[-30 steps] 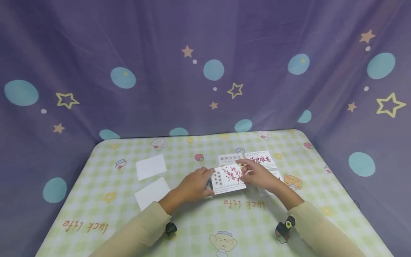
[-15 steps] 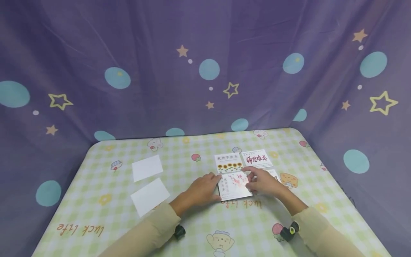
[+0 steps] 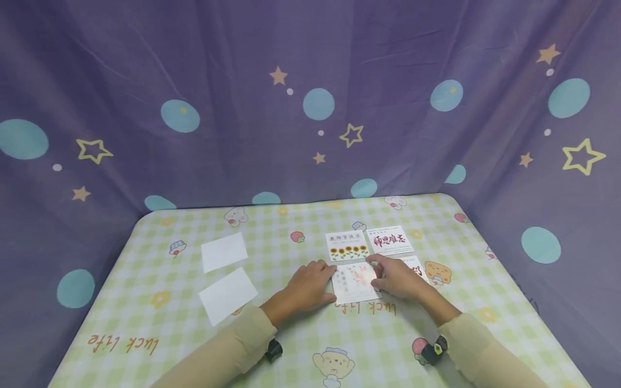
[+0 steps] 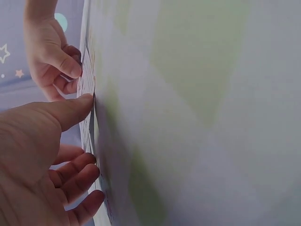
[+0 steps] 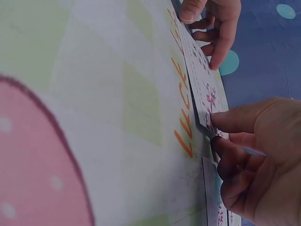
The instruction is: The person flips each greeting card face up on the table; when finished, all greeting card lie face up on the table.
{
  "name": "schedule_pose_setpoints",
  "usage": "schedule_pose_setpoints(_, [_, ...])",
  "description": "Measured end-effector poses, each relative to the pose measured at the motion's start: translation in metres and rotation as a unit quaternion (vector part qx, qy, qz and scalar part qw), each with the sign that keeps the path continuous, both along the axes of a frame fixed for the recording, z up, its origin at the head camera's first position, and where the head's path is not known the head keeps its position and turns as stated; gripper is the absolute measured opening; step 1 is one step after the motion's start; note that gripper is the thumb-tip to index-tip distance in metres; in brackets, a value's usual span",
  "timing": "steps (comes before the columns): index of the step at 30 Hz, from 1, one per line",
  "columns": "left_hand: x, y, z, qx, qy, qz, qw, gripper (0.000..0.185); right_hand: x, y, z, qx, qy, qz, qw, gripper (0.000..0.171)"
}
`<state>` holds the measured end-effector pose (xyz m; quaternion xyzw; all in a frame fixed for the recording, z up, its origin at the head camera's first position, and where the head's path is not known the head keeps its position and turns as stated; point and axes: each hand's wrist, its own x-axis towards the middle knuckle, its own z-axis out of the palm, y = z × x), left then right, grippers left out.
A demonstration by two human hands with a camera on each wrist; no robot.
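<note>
A white card with pink blossoms and dark characters point(image 3: 354, 285) lies between my hands, low over the cloth. My left hand point(image 3: 308, 285) is at its left edge, thumb near the front corner and fingertips by the back corner. On the right edge, my right hand point(image 3: 398, 276) pinches the card; in the right wrist view the thumb point(image 5: 233, 120) is on top and curled fingers are below. Behind it lies a sunflower card point(image 3: 346, 246). Further right are a card with red characters point(image 3: 390, 240) and another card point(image 3: 416, 267), partly hidden by my right hand.
Two blank white cards, one farther back point(image 3: 224, 252) and one nearer point(image 3: 228, 294), lie on the left of the table. A green checked cloth with cartoon prints point(image 3: 160, 269) covers the table. A purple curtain point(image 3: 223, 145) rises behind its back edge.
The blossom card has come down and slightly toward me, uncovering the sunflower card behind it. Both hands moved with it, and over the last half second they have hardly moved.
</note>
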<state>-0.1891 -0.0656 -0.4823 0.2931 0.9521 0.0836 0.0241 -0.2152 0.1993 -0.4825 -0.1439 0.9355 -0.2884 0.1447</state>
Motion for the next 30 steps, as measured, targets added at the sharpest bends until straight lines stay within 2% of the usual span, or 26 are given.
schedule_pose_setpoints(8, [-0.0015,0.0033,-0.0036,-0.007,0.003,0.008,0.9999,0.072,-0.0021,-0.0014,-0.0002,0.011,0.023,0.006,1.0,0.063])
schedule_pose_setpoints(22, [-0.0038,0.0083,-0.0056,-0.022,0.017,0.006,0.9996,0.07,-0.0028,-0.0003,-0.0015,0.027,0.027,0.001,0.999,0.064])
schedule_pose_setpoints(30, [-0.0055,0.0084,-0.006,-0.019,0.02,0.001,0.9996,0.065,-0.0033,0.0011,-0.0054,0.042,0.053,0.018,0.998,0.052])
